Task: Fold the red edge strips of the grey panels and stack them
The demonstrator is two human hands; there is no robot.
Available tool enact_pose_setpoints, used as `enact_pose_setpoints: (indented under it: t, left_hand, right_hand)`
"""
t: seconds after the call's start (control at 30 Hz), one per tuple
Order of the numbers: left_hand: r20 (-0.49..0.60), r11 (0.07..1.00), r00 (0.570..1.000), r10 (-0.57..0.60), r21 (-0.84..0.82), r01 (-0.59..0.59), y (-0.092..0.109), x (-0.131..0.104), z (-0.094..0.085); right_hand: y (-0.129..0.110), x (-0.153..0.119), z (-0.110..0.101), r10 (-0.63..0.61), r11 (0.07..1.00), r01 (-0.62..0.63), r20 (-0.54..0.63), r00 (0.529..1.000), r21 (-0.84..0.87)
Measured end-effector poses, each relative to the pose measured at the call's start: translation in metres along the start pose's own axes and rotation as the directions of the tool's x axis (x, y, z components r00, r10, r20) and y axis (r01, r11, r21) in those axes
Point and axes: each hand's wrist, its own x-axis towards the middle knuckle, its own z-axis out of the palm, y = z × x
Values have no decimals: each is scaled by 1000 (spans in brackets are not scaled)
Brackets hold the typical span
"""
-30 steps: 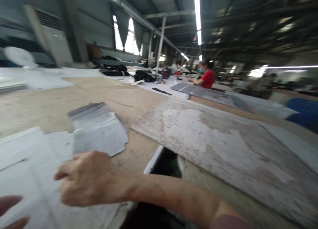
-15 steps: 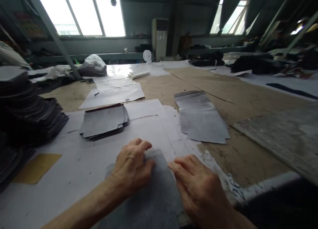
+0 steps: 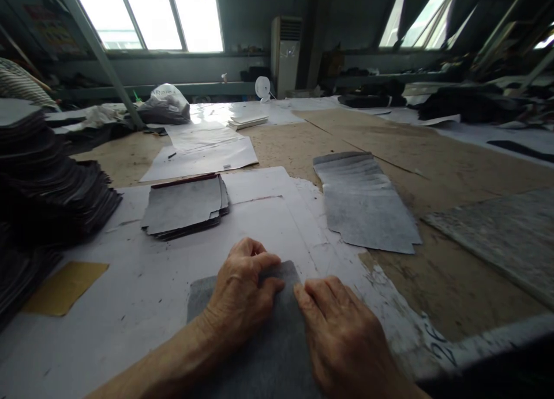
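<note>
Bench point(image 3: 433, 174) surface, of worn brown board, is seen to carry everything, with white paper sheets point(image 3: 151, 283) laid over its near portion. A tall stack of dark cut pieces point(image 3: 47, 180) is noted at the far left, a fanned row of grey pieces point(image 3: 367, 206) to the right of centre, and a smaller squared pile of grey pieces point(image 3: 184, 206) to the left of centre. A yellow card point(image 3: 64, 281) lies on the paper at the near left.

A single grey felt-like piece point(image 3: 277, 341) is found at the near edge, flat on the paper, directly under both hands. The left hand point(image 3: 242, 292) is pressed on its top edge with fingers curled over the corner; the right hand point(image 3: 346, 341) is laid flat on its right side, fingers extended. Nothing is gripped; the piece is merely pinned.

The piece is judged light, thin and limp, with a matte, non-slippery face. It would best be taken at an edge or corner, and supported by both hands lest it fold.

Against the frame half a second earlier, the left fingers are found curled further over the top edge, and the right hand drawn closer to the left. The view has shifted slightly.
</note>
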Motion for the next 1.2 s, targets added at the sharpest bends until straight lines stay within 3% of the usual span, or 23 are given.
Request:
enact_pose_setpoints:
  t: [0.2,0.33,0.53,0.67,0.8,0.97,1.1,1.2]
  left_hand:
    - [37,966,969,246,75,-248,-6,3,4]
    - [126,949,945,301,63,-310,-12,3,-5]
    - [186,971,964,192,108,-214,-19,7,-21]
    - [231,983,964,132,95,-158,-22,10,-24]
    - [213,989,970,118,59,-133,-22,9,-22]
    - [111,979,991,75,183,-94,-21,8,-17]
    - [83,969,995,51,235,-69,-26,6,-23]
    - [180,983,982,57,162,-87,-31,5,-35]
  right_hand:
    - [-3,-9,-2,21,999,-21,-14,1000,38]
    - [2,-15,-2,34,999,-35,31,999,28]
    - [7,-13,-3,-32,999,34,54,998,-40]
    - [8,-8,-8,7,999,-11,100,995,42]
    - [7,1,-12,24,997,-29,69,997,72]
    - [7,29,-7,10,998,-8,-19,1000,63]
    - [9,50,4,-2,991,-17,147,989,132]
    - [12,56,9,-21,991,-16,272,962,132]
